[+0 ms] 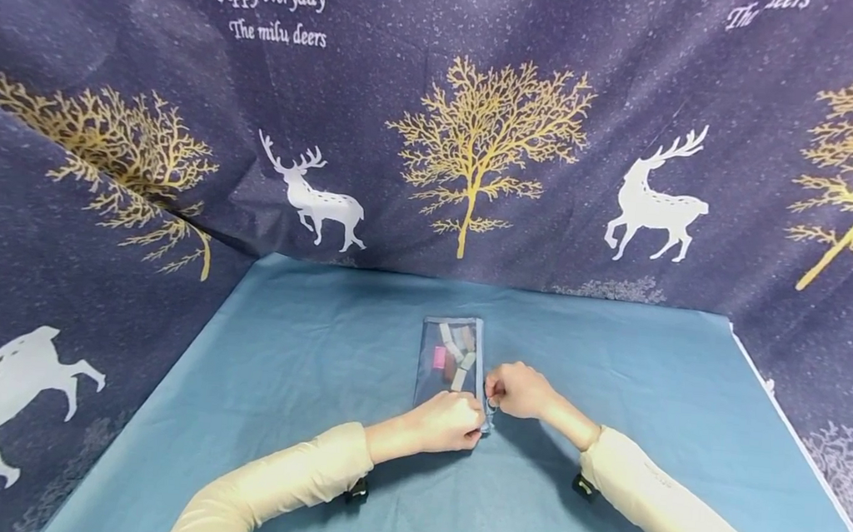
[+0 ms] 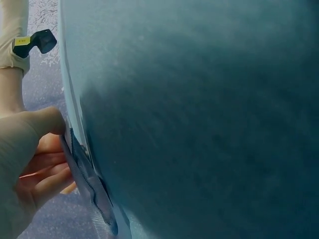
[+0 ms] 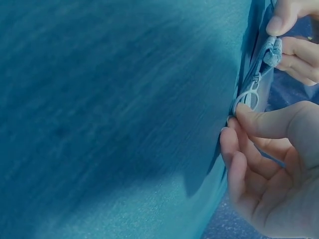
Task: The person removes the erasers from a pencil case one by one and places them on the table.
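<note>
A clear zip pouch (image 1: 449, 360) with a blue edge lies on the blue tablecloth (image 1: 296, 389), its long side pointing away from me. Inside are several small pale blocks and one pink one (image 1: 438, 356). My left hand (image 1: 476, 424) grips the pouch's near end, fingers curled round its edge (image 2: 87, 184). My right hand (image 1: 493, 391) is just right of it, and its thumb and forefinger pinch the zipper's ring pull (image 3: 247, 97). In the right wrist view my left hand's fingertips (image 3: 294, 30) hold the zipper end (image 3: 271, 50) directly above the ring.
Dark blue fabric printed with white deer (image 1: 653, 204) and golden trees (image 1: 481, 145) walls the table at the back and both sides. The cloth's right edge (image 1: 797, 429) runs diagonally. A black clip (image 2: 37, 41) sits on my right sleeve.
</note>
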Demonstrator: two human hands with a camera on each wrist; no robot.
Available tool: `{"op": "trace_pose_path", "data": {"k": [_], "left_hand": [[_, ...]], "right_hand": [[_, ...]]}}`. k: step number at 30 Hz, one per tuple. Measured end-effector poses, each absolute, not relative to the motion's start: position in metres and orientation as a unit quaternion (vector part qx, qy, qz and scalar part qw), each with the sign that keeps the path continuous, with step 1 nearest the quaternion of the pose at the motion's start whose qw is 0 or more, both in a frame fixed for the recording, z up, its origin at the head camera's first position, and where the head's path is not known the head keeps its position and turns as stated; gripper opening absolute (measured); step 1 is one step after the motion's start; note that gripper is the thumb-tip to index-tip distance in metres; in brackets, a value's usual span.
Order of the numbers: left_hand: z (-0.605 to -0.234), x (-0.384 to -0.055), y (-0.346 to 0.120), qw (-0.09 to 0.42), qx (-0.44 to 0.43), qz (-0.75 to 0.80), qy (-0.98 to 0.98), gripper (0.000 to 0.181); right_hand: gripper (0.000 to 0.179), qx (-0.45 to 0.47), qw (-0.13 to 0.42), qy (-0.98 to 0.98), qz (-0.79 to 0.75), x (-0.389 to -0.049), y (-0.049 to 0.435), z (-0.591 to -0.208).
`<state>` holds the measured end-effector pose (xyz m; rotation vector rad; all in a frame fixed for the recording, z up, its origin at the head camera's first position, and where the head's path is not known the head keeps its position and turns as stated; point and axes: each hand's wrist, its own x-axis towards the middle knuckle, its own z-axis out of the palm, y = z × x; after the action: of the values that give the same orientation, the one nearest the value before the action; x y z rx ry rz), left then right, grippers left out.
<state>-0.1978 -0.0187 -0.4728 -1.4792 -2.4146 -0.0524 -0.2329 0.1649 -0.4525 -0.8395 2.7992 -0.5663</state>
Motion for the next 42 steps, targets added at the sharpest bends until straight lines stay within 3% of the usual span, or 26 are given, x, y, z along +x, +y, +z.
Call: {"op": "trace_pose_path", "data": {"k": [15,42], "left_hand": [[-0.472,-0.196,-0.019,0.191,-0.526,-0.003,-0.829,0.009],[-0.473,-0.193,-0.020,0.200,-0.519,0.005,-0.831,0.009]], "right_hand": [[0.018,-0.225,0.061,0.958,-0.168,-0.248,0.160,-0.456],[0.019,-0.187,0.033,0.964,-0.184,-0.287,0.157,-0.453]]}}
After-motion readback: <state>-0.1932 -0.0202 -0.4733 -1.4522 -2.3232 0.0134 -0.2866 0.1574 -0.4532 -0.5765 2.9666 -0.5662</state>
